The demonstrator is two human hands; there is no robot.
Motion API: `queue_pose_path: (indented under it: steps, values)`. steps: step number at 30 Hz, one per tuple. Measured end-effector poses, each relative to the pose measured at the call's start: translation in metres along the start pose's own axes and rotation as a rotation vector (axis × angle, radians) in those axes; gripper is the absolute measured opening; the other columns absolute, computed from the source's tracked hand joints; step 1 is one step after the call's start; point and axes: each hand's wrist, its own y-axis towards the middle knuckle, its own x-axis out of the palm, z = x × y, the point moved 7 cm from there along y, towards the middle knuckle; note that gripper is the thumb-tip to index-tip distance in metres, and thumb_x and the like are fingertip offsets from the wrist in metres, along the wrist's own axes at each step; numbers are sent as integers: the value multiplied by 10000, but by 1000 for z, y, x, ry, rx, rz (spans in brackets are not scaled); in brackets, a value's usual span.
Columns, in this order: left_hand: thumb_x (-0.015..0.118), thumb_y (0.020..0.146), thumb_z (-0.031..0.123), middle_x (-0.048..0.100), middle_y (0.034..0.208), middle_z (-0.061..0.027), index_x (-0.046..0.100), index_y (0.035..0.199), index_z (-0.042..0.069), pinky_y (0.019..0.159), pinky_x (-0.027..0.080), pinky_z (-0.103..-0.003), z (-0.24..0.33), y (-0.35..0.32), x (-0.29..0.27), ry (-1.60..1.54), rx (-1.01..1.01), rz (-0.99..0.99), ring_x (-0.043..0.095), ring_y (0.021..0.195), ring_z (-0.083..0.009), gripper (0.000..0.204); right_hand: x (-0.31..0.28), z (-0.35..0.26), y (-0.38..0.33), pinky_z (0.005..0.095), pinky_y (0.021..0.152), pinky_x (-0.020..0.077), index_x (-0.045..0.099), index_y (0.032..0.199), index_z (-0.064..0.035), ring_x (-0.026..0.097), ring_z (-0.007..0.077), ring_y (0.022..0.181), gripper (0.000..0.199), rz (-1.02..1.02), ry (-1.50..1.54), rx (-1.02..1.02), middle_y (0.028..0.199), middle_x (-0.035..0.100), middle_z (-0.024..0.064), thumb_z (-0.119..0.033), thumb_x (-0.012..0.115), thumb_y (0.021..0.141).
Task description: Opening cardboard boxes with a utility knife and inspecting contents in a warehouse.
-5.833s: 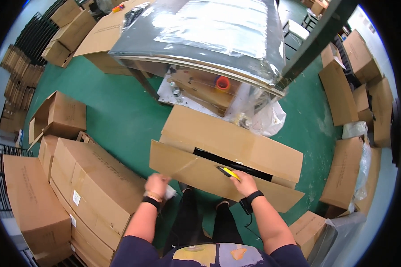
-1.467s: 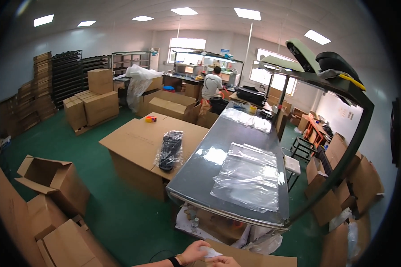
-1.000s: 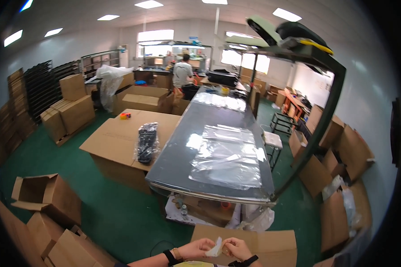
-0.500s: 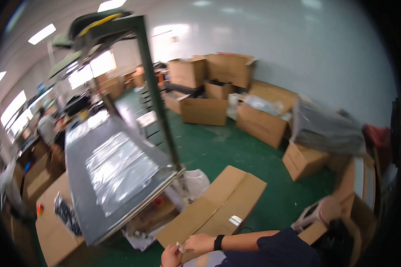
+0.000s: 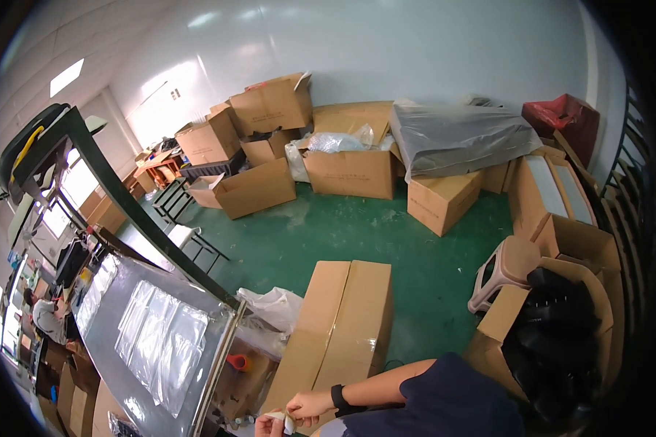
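Note:
Low in the view, my left hand point(image 5: 269, 425) is closed on a small white item point(image 5: 289, 424), possibly a strip or a scrap of film; its exact kind is too small to make out. My right hand point(image 5: 310, 405), with a black band on the wrist, meets it there, fingertips pinched on the same item. Both hands are over the near end of a long closed cardboard box point(image 5: 335, 320), whose top seam has clear tape along it.
At left stands a grey-topped workbench point(image 5: 113, 320) bearing clear plastic sheets point(image 5: 160, 335) and a green metal post point(image 5: 135, 204). Cardboard boxes point(image 5: 350, 175) line the wall. A beige stool point(image 5: 506, 269) and a box of black items point(image 5: 557, 328) are at right.
The view has swung to the right, so the bench shifts left and the box of black items shows more fully. Both hands stay together at the white item.

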Motion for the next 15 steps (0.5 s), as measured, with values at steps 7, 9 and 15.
queue_pose_path:
  steps: [7,9,15]
  values:
    - [532,896,33,539,888,-82,375,1049,89,619,453,-232,-10,5,-36,278,213,229,512,736,-123,226,13,-5,-15,217,475,417,560,1126,-35,525,74,585,312,-194,-90,27,742,604,8,-157,598,841]
    - [599,746,-21,561,736,-40,619,855,28,533,449,-261,12,-3,-13,285,280,401,572,608,-147,121,4,-12,-11,227,554,450,576,1100,-33,538,78,639,315,-66,-83,-60,760,624,16,-193,629,835]
    - [683,722,22,631,853,-69,651,846,39,711,472,-277,-18,-17,-5,690,168,283,575,806,-163,129,-20,-23,-14,252,740,473,575,1118,-45,582,109,763,366,378,-543,-485,964,615,65,-280,647,846]
